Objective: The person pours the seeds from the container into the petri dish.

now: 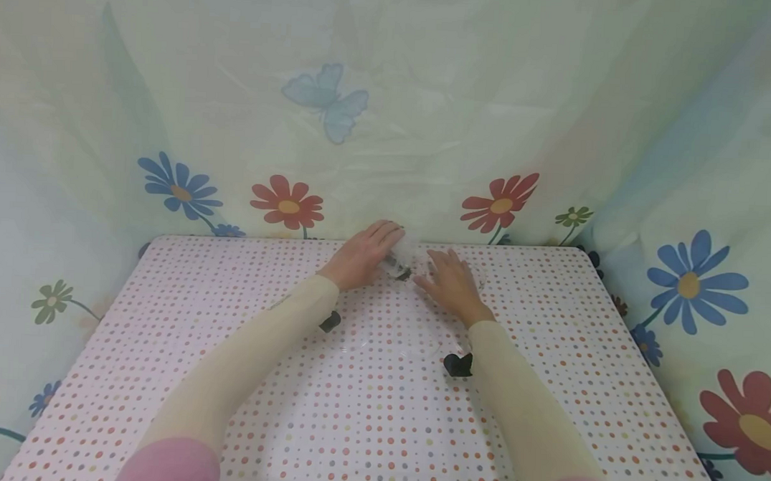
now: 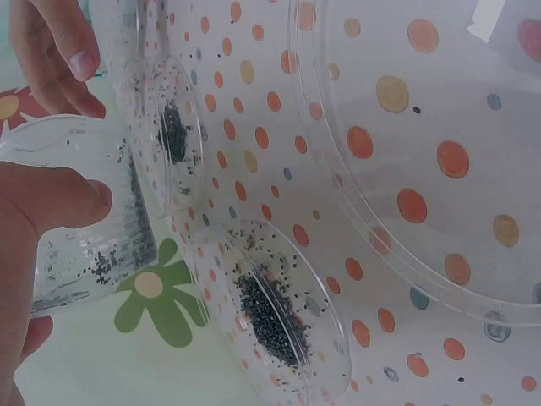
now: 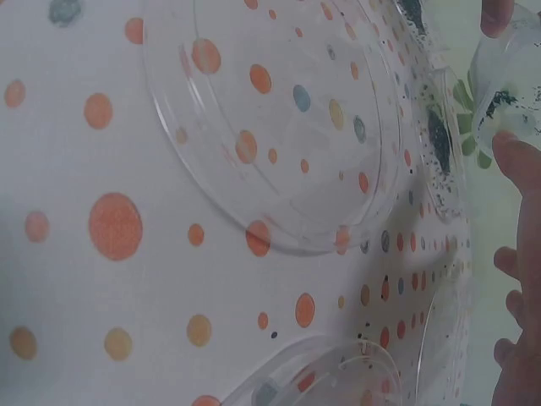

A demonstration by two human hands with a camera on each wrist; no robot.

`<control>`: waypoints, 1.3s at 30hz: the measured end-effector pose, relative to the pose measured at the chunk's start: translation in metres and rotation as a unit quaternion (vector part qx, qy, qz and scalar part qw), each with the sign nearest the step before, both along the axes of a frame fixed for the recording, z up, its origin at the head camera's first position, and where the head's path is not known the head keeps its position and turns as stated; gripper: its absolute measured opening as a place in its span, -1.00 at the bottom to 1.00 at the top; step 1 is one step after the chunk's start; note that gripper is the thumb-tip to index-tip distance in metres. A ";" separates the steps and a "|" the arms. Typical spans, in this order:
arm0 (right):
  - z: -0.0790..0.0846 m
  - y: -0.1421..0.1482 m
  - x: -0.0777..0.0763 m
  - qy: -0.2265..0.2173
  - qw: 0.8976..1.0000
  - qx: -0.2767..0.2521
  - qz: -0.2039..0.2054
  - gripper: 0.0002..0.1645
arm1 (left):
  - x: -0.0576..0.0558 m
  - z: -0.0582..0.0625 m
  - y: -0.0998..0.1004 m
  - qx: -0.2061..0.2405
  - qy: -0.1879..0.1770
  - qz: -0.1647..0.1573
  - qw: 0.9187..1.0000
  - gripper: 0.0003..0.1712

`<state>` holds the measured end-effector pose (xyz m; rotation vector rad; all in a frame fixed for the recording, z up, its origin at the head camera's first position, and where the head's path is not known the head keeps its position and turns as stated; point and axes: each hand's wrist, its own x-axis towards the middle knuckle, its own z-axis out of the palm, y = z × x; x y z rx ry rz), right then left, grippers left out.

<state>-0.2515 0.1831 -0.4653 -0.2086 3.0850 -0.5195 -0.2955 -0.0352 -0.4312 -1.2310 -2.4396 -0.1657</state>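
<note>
My left hand (image 1: 364, 254) grips a clear plastic cup (image 2: 72, 224) at the table's far edge. Small black seeds (image 2: 106, 266) cling inside the cup, which lies tilted in the left wrist view. My right hand (image 1: 453, 283) hovers just right of the cup, fingers loosely spread and holding nothing. Under and near the hands are clear shallow dishes. One dish (image 2: 328, 326) holds a heap of black seeds, and a second seeded dish (image 2: 193, 127) lies beyond it. In the right wrist view, the right thumb (image 3: 511, 156) appears close to the cup; contact is unclear.
A larger clear round dish or lid (image 3: 220, 216) lies nearer on the polka-dot table (image 1: 351, 425). Another clear dish (image 3: 372, 351) shows at the right wrist view's bottom. A few stray seeds dot the tabletop. A floral curtain (image 1: 403, 126) hangs behind the table.
</note>
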 end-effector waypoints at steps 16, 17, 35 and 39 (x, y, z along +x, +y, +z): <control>0.001 0.017 0.005 0.020 1.000 -0.015 -0.004 -0.15 | 0.001 0.005 0.006 -0.014 -0.002 0.013 1.000 -0.09; 0.001 0.019 0.006 0.019 1.000 -0.013 -0.005 -0.15 | 0.002 0.005 0.006 -0.014 -0.005 0.013 1.000 -0.09; 0.001 0.040 0.017 0.021 1.000 -0.008 -0.009 -0.17 | 0.004 0.002 0.014 -0.006 -0.009 0.008 1.000 -0.10; 0.001 0.046 0.020 0.016 1.000 -0.007 -0.013 -0.17 | 0.005 0.002 0.018 -0.008 -0.009 0.013 1.000 -0.08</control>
